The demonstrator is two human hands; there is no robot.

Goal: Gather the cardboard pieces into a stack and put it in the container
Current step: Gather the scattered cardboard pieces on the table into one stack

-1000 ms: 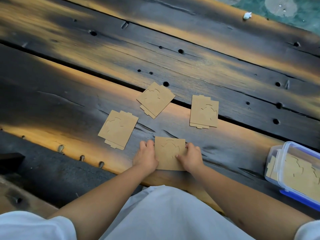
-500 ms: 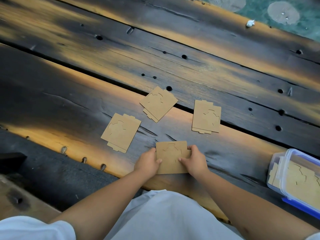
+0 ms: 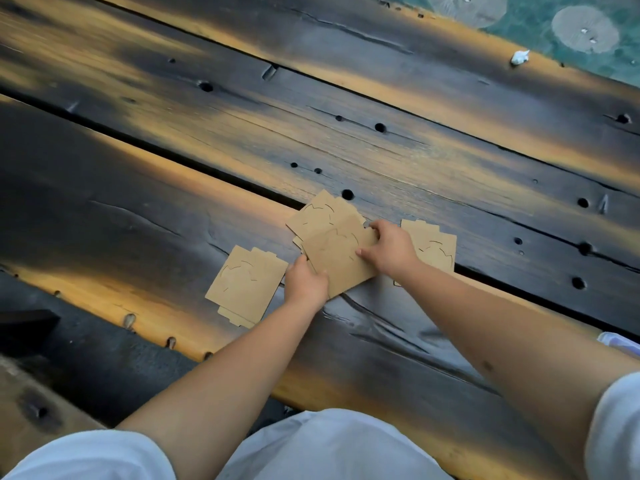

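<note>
Item 1, left: loose cardboard pile [image 3: 246, 285], flat on the bench [image 3: 138, 209] near its front edge, just beside the left hand, untouched. Risk: pieces sit offset from one another; a careless sweep could fan them out or push one off the edge.

Item 2, centre-left: left hand [image 3: 306, 283], fingers and thumb pinching the near-left corner of the held cardboard [image 3: 337, 252].

Item 3, centre: held cardboard, tilted, overlapping the middle cardboard pile [image 3: 317, 212] behind it. Risk: set down crooked, edges and tabs will not line up, and the merged stack may splay when lifted. The plank gap runs just behind; a thin piece could catch there.

Item 4, centre-right: right hand [image 3: 391, 249], pinching the far-right edge of the held cardboard.

Item 5, right: third cardboard pile [image 3: 433, 245], partly hidden by the right forearm, lying across the gap. Risk: a sleeve or wrist may drag it.

Item 6, far right: container [image 3: 620, 342], only a corner visible at the frame edge, well apart from the piles. Risk: long carry with a loose stack.
</note>
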